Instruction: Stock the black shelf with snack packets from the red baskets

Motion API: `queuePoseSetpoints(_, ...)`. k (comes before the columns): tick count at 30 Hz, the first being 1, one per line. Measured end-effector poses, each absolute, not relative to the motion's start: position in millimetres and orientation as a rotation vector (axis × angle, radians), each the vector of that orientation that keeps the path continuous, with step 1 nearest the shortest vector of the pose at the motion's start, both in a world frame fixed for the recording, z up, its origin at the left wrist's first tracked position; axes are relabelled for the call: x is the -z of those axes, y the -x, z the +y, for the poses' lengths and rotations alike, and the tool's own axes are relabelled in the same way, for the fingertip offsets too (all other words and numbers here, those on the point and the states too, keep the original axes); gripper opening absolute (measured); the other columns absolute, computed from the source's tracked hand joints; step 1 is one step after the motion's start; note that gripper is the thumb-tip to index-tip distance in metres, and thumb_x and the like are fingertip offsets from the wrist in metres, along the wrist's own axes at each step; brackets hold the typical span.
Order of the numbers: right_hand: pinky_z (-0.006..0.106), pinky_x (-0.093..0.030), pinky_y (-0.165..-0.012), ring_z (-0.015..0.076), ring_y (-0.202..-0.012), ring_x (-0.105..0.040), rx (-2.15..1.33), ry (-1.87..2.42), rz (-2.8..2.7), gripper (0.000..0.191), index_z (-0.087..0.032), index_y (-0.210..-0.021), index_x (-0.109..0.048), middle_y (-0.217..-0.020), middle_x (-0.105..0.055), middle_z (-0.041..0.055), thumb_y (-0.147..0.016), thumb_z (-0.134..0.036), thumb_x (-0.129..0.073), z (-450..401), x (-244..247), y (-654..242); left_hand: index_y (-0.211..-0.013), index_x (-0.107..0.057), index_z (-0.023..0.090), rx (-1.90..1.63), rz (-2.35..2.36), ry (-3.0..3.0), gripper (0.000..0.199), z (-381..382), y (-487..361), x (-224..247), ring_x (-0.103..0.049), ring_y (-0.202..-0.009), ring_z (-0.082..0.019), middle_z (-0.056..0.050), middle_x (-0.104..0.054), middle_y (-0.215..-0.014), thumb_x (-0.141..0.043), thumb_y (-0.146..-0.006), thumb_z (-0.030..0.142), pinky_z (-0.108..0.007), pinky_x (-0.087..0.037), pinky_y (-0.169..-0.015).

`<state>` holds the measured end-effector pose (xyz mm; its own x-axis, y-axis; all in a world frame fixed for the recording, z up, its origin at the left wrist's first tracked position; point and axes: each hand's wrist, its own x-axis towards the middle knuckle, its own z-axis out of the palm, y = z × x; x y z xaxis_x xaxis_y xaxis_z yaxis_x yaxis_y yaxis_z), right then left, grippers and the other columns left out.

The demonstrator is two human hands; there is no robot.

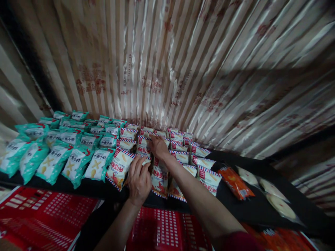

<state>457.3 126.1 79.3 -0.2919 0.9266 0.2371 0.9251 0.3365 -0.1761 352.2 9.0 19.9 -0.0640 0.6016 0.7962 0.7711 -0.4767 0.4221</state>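
Several cream snack bags (120,168) with red lettering and red-blue striped edges stand in rows on the black shelf (230,205). My left hand (140,179) is at the front row, its bent fingers closed over the top of one bag, which it mostly hides. Farther back, my right hand (158,146) reaches in between the rows. Its fingers are bent against the edge of a second-row striped bag (143,145); the fingertips are partly hidden. The right forearm crosses over bags on the right side of the group.
Teal snack bags (53,162) fill the shelf's left side. Toward the right lie an orange packet (235,182) and pale round flat packs (281,206). Red baskets (49,216) sit below the front edge. Behind the shelf hangs a striped, shiny printed sheet (157,62).
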Motion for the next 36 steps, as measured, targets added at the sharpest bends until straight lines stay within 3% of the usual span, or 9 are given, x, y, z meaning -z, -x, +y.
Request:
queuePoseSetpoints(6,0.023,-0.040,-0.079,0.0166,-0.089,-0.061,-0.093,1.711,-2.302,0.023,-0.017,-0.099,-0.065,-0.094,-0.070,0.0069,-0.086,-0.020,-0.046,131,-87,-458,-0.113,-0.056,0.012,1.257,-1.755,2.060,0.035,54,-346,-61,-0.034,-0.129,-0.030,-0.015,-0.052,-0.128,-0.043,-0.081,0.013,-0.048,-0.037,-0.101)
queuePoseSetpoints(11,0.020,-0.041,-0.073,0.0143,-0.086,-0.063,-0.171,1.676,-2.267,0.023,-0.020,-0.095,-0.068,-0.093,-0.071,0.0034,-0.084,-0.017,-0.047,137,-84,-461,-0.113,-0.057,0.008,0.974,-1.819,2.208,0.037,85,-335,-68,-0.028,-0.132,-0.034,-0.017,-0.051,-0.129,-0.043,-0.081,0.016,-0.050,-0.033,-0.103)
queuePoseSetpoints(17,0.020,-0.042,-0.069,0.0146,-0.082,-0.065,-0.165,1.776,-2.173,0.024,-0.023,-0.092,-0.068,-0.091,-0.072,0.0020,-0.086,-0.022,-0.045,142,-79,-456,-0.118,-0.054,0.013,0.754,-1.764,2.534,0.040,116,-311,-62,-0.045,-0.121,-0.022,-0.012,-0.055,-0.124,-0.037,-0.082,0.013,-0.039,-0.030,-0.107)
queuePoseSetpoints(25,0.022,-0.041,-0.067,0.0161,-0.081,-0.064,-0.019,1.780,-2.146,0.025,-0.024,-0.091,-0.068,-0.090,-0.072,0.0035,-0.086,-0.024,-0.043,145,-76,-450,-0.124,-0.051,0.013,0.640,-1.808,2.677,0.044,140,-305,-82,-0.052,-0.113,-0.022,-0.014,-0.060,-0.118,-0.036,-0.083,0.010,-0.034,-0.040,-0.095)
queuePoseSetpoints(31,0.022,-0.040,-0.069,0.0160,-0.082,-0.063,-0.022,1.744,-2.156,0.023,-0.023,-0.090,-0.067,-0.089,-0.071,0.0036,-0.086,-0.024,-0.045,149,-68,-446,-0.105,-0.063,0.021,0.580,-1.860,2.704,0.033,150,-299,-80,-0.058,-0.101,-0.020,-0.008,-0.065,-0.103,-0.042,-0.081,0.012,-0.033,-0.042,-0.089)
queuePoseSetpoints(36,0.021,-0.041,-0.072,0.0151,-0.083,-0.062,-0.107,1.595,-2.179,0.023,-0.021,-0.091,-0.067,-0.090,-0.070,0.0029,-0.087,-0.021,-0.045,151,-65,-451,-0.097,-0.065,0.021,0.596,-1.813,2.767,0.029,157,-293,-80,-0.059,-0.095,-0.020,-0.006,-0.067,-0.097,-0.043,-0.080,0.015,-0.032,-0.043,-0.084)
